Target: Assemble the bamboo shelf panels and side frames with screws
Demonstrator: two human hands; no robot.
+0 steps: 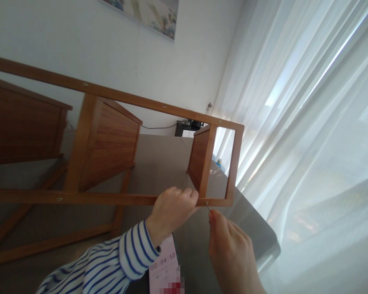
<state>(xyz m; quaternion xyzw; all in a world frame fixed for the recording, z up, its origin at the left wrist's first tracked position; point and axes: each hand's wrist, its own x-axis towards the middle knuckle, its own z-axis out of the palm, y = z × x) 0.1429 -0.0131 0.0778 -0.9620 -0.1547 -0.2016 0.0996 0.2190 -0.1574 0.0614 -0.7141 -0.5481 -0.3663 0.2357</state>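
Note:
A brown wooden shelf frame (107,199) lies on its side across the view, with slatted shelf boards set between its rails. My left hand (174,206) is closed around the near rail, close to the joint of the end shelf board (199,153). Just right of it, my right hand (230,245) grips a thin metal driver (208,207), whose tip meets a screw hole in that rail. The driver's handle is hidden in my fingers, so I cannot tell whether it is a screwdriver or a hex key.
Beneath the frame is a grey table (162,163). A phone (164,265) showing a timer sits below my left wrist. White curtains (309,134) hang on the right, and a small blue-and-clear bottle (218,162) stands near the table's far edge. A picture (150,14) hangs on the wall.

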